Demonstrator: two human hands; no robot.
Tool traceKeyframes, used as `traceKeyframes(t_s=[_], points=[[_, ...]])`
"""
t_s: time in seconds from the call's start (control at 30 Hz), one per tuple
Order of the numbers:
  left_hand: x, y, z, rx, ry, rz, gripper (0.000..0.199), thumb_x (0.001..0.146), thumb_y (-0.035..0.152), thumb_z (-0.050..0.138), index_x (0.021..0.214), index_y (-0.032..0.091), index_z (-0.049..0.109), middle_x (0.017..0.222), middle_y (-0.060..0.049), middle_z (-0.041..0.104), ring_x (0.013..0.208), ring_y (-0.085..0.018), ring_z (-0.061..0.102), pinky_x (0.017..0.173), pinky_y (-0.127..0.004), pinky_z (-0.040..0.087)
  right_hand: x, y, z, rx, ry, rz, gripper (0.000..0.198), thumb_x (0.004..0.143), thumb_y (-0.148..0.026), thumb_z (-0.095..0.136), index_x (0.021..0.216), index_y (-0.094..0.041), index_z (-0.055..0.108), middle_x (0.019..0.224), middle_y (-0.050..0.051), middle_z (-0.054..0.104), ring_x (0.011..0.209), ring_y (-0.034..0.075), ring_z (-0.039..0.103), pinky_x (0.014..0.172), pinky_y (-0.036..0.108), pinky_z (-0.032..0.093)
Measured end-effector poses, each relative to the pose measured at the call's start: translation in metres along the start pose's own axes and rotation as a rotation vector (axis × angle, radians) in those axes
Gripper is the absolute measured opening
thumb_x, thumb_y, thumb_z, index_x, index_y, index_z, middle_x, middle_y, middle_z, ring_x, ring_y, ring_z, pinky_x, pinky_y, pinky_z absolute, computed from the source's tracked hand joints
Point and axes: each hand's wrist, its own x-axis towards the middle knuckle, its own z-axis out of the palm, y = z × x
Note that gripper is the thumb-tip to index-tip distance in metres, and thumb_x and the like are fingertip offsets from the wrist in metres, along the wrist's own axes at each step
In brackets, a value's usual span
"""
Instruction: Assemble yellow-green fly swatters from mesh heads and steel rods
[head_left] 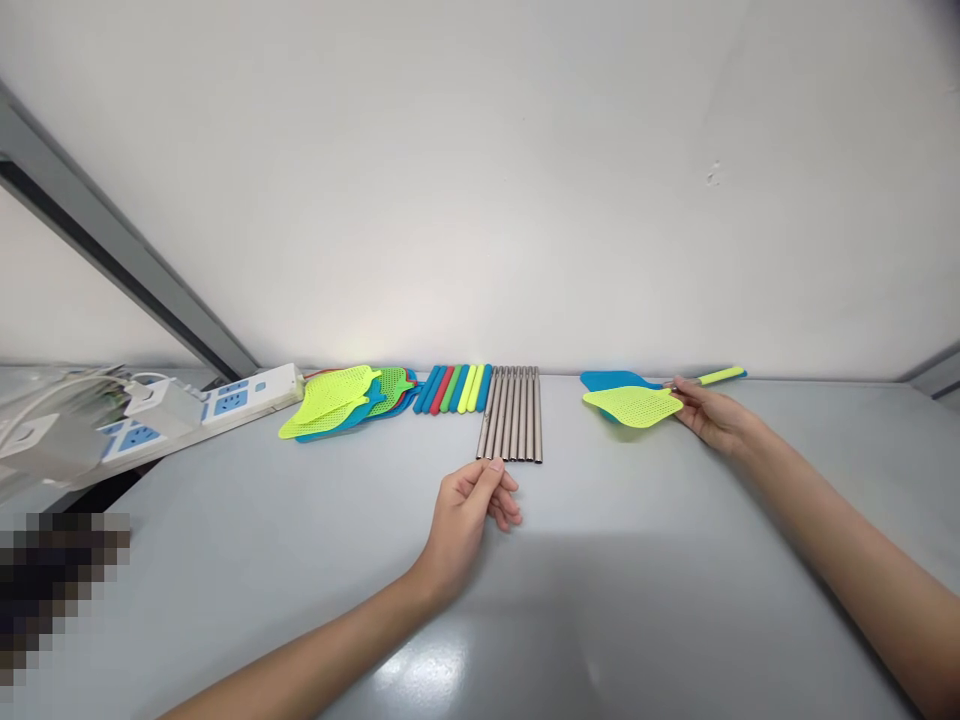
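My right hand (711,418) pinches a yellow fly swatter near the neck, where its perforated head (634,405) meets the shaft. Partly beneath it lies a blue fly swatter head (616,380); a yellow handle (720,376) and a blue handle end extend past my fingers to the right. My left hand (480,495) is at the near ends of a row of metal tubes (517,415), fingers loosely bent and apart, with nothing seen in them. Left of the tubes lie several coloured handles (454,390) side by side, in blue, red, green and yellow.
Loose swatter heads (330,398) in yellow, blue, green and red are piled at the left. Beyond them is a white power strip (247,400) with plugs and cables. A white wall (480,200) rises behind the grey table (600,580).
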Motion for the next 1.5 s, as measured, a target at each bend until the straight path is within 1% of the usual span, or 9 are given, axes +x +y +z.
traceKeyframes(t_s=[0.17,0.47,0.67,0.8,1.07,1.2,1.33,1.43,1.5], points=[[0.0,0.001,0.0,0.004,0.003,-0.016,0.029,0.076,0.038,0.045,0.063,0.014,0.054,0.048,-0.002,0.055,0.048,-0.011,0.052,0.047,-0.021,0.038,0.002,-0.002,0.0,0.044,0.067,0.01,0.015,0.079,-0.012,0.047,0.066,-0.015,0.054,0.059,0.001,0.057,0.048,0.006,0.055,0.044,0.01,0.05],[0.0,0.002,0.001,0.006,0.001,-0.019,0.029,0.077,0.038,0.044,0.063,0.014,0.053,0.048,-0.001,0.055,0.047,-0.011,0.051,0.047,-0.021,0.038,-0.003,-0.003,0.004,-0.024,0.118,0.044,0.011,0.075,-0.006,0.047,0.072,-0.01,0.057,0.067,0.009,0.062,0.057,0.011,0.061,0.053,0.015,0.054],[0.001,0.003,0.001,0.006,0.003,-0.036,0.029,0.076,0.037,0.045,0.062,0.014,0.054,0.047,-0.001,0.055,0.047,-0.011,0.051,0.047,-0.021,0.038,0.001,-0.002,0.0,-0.031,0.176,0.019,0.015,0.077,-0.011,0.043,0.066,-0.012,0.054,0.058,0.007,0.058,0.053,0.012,0.06,0.05,0.017,0.053],[0.0,0.003,0.0,0.008,-0.008,-0.026,0.029,0.076,0.038,0.044,0.062,0.014,0.054,0.048,-0.001,0.055,0.047,-0.011,0.051,0.048,-0.021,0.038,0.001,0.0,0.0,-0.034,0.149,-0.016,0.018,0.078,-0.011,0.039,0.065,-0.013,0.052,0.056,0.007,0.057,0.053,0.012,0.059,0.051,0.018,0.053],[-0.001,0.004,0.002,0.04,-0.054,-0.024,0.03,0.078,0.038,0.043,0.063,0.013,0.053,0.049,-0.002,0.055,0.046,-0.01,0.051,0.047,-0.02,0.038,-0.003,0.003,0.002,-0.064,0.113,-0.048,0.016,0.075,-0.009,0.042,0.063,-0.012,0.053,0.055,0.007,0.058,0.052,0.012,0.059,0.05,0.019,0.052],[0.003,0.002,-0.002,0.057,-0.123,-0.051,0.033,0.078,0.04,0.04,0.063,0.013,0.052,0.05,-0.002,0.053,0.046,-0.011,0.053,0.044,-0.02,0.037,-0.007,0.003,0.008,-0.078,0.069,-0.053,0.016,0.074,-0.01,0.042,0.063,-0.013,0.054,0.058,0.006,0.058,0.049,0.011,0.057,0.048,0.019,0.051],[0.009,0.004,-0.009,0.14,-0.124,-0.024,0.034,0.078,0.041,0.039,0.064,0.013,0.051,0.05,-0.001,0.052,0.045,-0.01,0.051,0.044,-0.021,0.037,-0.027,-0.002,0.027,-0.092,-0.009,-0.086,0.015,0.073,-0.013,0.045,0.062,-0.014,0.054,0.056,0.005,0.056,0.046,0.01,0.054,0.044,0.02,0.048],[0.011,0.009,-0.014,0.302,-0.067,0.082,0.033,0.079,0.041,0.036,0.067,0.014,0.052,0.056,-0.001,0.053,0.052,-0.011,0.052,0.048,-0.021,0.039,-0.053,-0.005,0.049,-0.099,-0.136,-0.126,0.014,0.074,-0.019,0.047,0.064,-0.015,0.056,0.059,0.004,0.056,0.049,0.01,0.053,0.047,0.019,0.048],[0.012,0.014,-0.017,0.476,0.008,0.216,0.028,0.08,0.038,0.037,0.073,0.016,0.053,0.066,-0.002,0.056,0.063,-0.012,0.053,0.056,-0.023,0.041,-0.072,-0.003,0.065,-0.095,-0.29,-0.12,0.015,0.074,-0.025,0.049,0.066,-0.016,0.056,0.062,0.002,0.055,0.05,0.009,0.052,0.048,0.019,0.047]])
